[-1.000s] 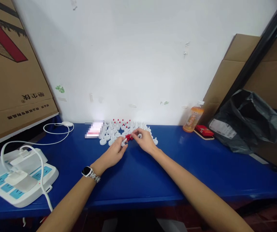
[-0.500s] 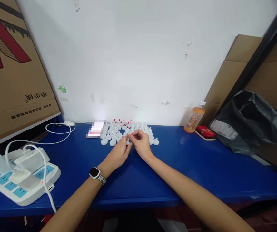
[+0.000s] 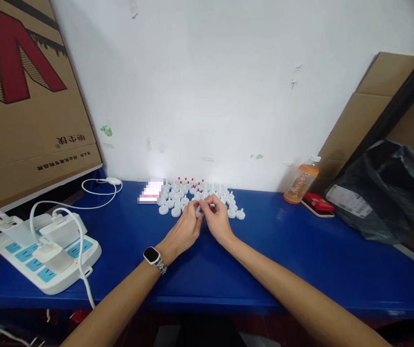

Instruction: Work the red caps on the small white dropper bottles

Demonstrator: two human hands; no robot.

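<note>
In the head view my left hand (image 3: 188, 225) pinches a small white nozzle cap (image 3: 198, 211) at the near edge of a group of similar caps. The fingers of my right hand (image 3: 218, 222) close at the top of that same cap, where a bit of red shows between the fingertips. Exactly what the right fingers grip is mostly hidden. Around and behind the hands stand several white nozzle caps (image 3: 176, 212), round at the base with a thin spout. Towards the wall, several of them carry small red tips (image 3: 193, 180).
A white power strip (image 3: 58, 284) with plugs and cables lies at left on the blue table (image 3: 264, 260). A pixelated bright rectangle (image 3: 151, 192) is left of the caps. At right are an orange drink bottle (image 3: 301, 182), a red box (image 3: 317, 202) on a phone, and a dark plastic bag (image 3: 383, 193).
The whole view has shifted, so things appear further right. Both hands stay together over the cap, and a bit of red now shows between the fingertips.
</note>
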